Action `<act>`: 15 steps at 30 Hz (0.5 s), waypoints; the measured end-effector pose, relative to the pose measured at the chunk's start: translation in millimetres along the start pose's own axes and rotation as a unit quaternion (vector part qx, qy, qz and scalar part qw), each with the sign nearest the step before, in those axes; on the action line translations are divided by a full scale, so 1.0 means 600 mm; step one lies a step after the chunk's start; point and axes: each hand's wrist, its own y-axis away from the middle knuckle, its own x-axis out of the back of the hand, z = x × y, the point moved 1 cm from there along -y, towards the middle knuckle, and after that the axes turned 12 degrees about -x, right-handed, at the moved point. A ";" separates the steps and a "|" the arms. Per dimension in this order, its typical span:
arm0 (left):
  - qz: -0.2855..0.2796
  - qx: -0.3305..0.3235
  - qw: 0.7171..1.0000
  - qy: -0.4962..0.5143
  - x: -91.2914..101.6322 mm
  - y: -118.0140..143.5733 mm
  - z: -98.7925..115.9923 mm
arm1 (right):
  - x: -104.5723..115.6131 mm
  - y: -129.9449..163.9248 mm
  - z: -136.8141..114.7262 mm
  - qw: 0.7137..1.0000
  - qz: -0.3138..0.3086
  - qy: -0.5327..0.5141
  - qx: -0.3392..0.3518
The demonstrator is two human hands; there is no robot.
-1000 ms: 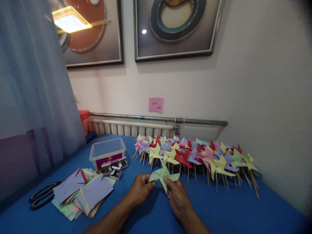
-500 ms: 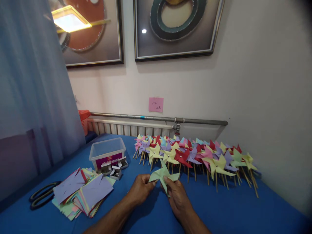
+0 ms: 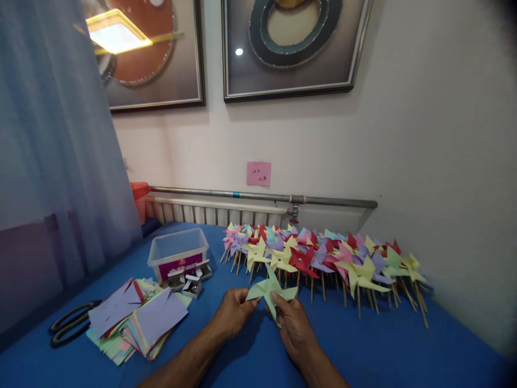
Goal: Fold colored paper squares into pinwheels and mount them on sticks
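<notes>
Evidently much of the work is done: a crowded bank of finished-looking pinwheels (image 3: 302,261) in red, yellow, pink, purple and blue stands on sticks across the right side of the blue-covered table (image 3: 363,350). One pale green pinwheel (image 3: 268,289) is in the person's hands, just in front of that bank, its blades already folded towards the middle. The right hand (image 3: 296,328) pinches it, thumb pressed on the paper near the centre. The left hand (image 3: 234,313) has thumb and fingers pinched together at its left blade; whether they grip paper or a stick is too small to tell.

Judging by the piles of slit paper sheets (image 3: 159,317) lying flat on the left, plenty remains unfolded. Black-handled scissors (image 3: 60,326) lie beside the piles, blades hidden. Behind the paper stand a clear plastic tub (image 3: 180,265) and small open boxes (image 3: 192,288), one with shiny pieces inside. Nothing covers the green pinwheel except fingers, though the nearest standing pinwheels crowd close behind it.
</notes>
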 end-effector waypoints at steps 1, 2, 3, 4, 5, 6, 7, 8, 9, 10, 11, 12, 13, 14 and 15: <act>-0.003 0.000 1.000 0.001 0.000 0.000 0.002 | 0.000 0.000 0.000 1.000 0.000 0.000 -0.001; -0.004 0.000 1.000 0.002 0.000 0.000 0.003 | 0.000 -0.001 0.000 1.000 0.003 0.000 -0.001; -0.003 0.001 1.000 0.005 -0.001 0.001 0.004 | 0.000 -0.001 0.000 1.000 0.005 0.002 -0.001; -0.002 0.003 1.000 0.008 -0.001 0.001 0.004 | 0.001 -0.002 0.000 1.000 0.007 0.002 0.000; -0.002 0.004 1.000 0.010 -0.001 0.000 0.004 | 0.001 -0.002 0.000 1.000 0.009 0.004 0.000; -0.003 0.003 1.000 0.013 -0.001 0.000 0.004 | 0.001 -0.002 0.001 1.000 0.008 0.004 -0.001; -0.004 0.002 1.000 0.015 -0.001 0.000 0.003 | 0.001 -0.003 0.001 1.000 0.007 0.004 -0.002; -0.005 0.001 1.000 0.016 -0.001 -0.001 0.002 | 0.002 -0.003 0.001 1.000 0.007 0.004 -0.003; -0.006 0.000 1.000 0.017 -0.001 -0.001 0.001 | 0.002 -0.003 0.002 1.000 0.005 0.004 -0.004; -0.007 0.000 1.000 0.017 -0.001 -0.001 0.000 | 0.002 -0.003 0.002 1.000 0.005 0.004 -0.005; -0.008 0.000 1.000 0.017 -0.001 -0.001 -0.002 | 0.002 -0.003 0.002 1.000 0.003 0.005 -0.005; -0.009 0.002 1.000 0.018 -0.001 -0.002 -0.003 | 0.002 -0.003 0.001 1.000 0.000 0.006 -0.005; -0.009 0.002 1.000 0.020 -0.001 -0.002 -0.004 | 0.002 -0.003 0.001 1.000 -0.002 0.008 -0.005; -0.009 0.001 1.000 0.021 -0.001 -0.002 -0.005 | 0.001 -0.003 0.001 1.000 -0.006 0.010 -0.006; -0.008 0.002 1.000 0.022 -0.001 -0.002 -0.006 | 0.001 -0.003 0.000 1.000 -0.008 0.010 -0.006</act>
